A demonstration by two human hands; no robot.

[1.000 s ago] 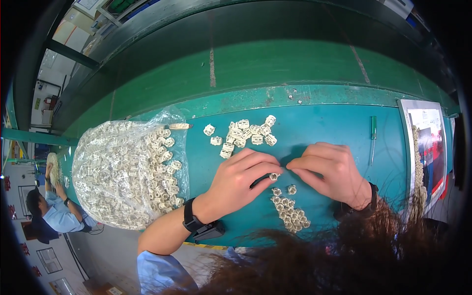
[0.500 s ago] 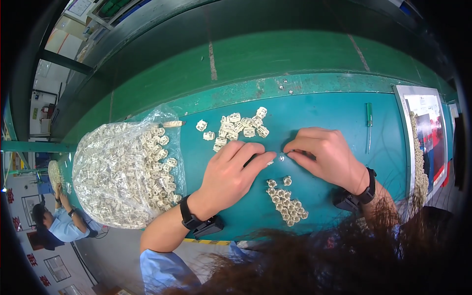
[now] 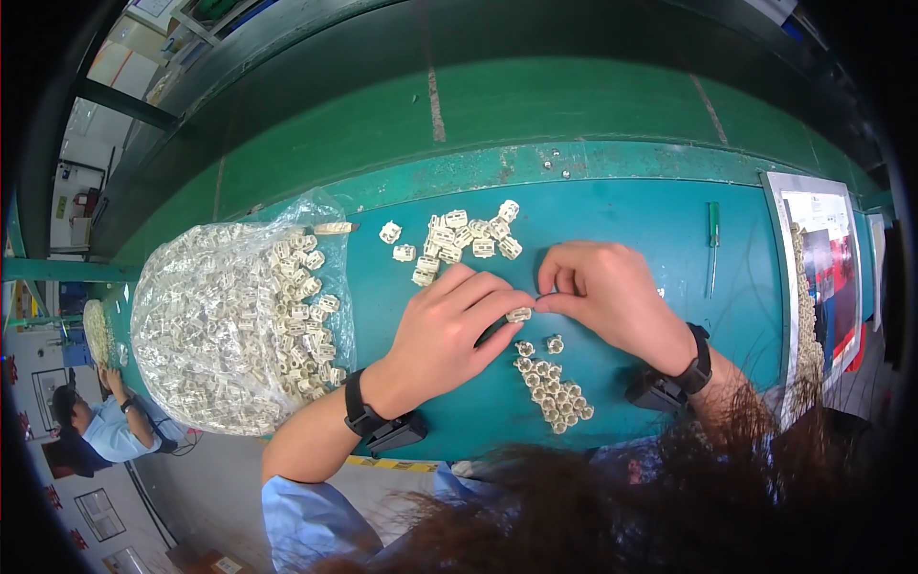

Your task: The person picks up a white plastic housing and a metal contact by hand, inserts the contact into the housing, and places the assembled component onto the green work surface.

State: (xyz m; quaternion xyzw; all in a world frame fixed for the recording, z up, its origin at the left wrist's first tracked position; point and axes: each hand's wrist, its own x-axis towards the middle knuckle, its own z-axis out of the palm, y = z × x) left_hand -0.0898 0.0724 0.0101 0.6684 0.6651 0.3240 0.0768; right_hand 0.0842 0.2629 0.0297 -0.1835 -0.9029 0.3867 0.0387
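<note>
While left hand (image 3: 449, 325) and right hand (image 3: 612, 297) meet fingertip to fingertip, small white plastic piece (image 3: 519, 314) sits pinched between them, above small cluster (image 3: 553, 387) on teal table (image 3: 631, 220).

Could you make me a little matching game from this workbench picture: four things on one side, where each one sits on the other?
Things:
1. clear plastic bag full of small white plastic parts
2. green-handled screwdriver
3. loose pile of white plastic parts
4. cluster of small round ring-shaped pieces

Places:
A. just below the two hands
B. far left of the teal bench top
C. right of the hands, near the printed sheet
D. just above the left hand

Pairs: 1-B, 2-C, 3-D, 4-A
</note>
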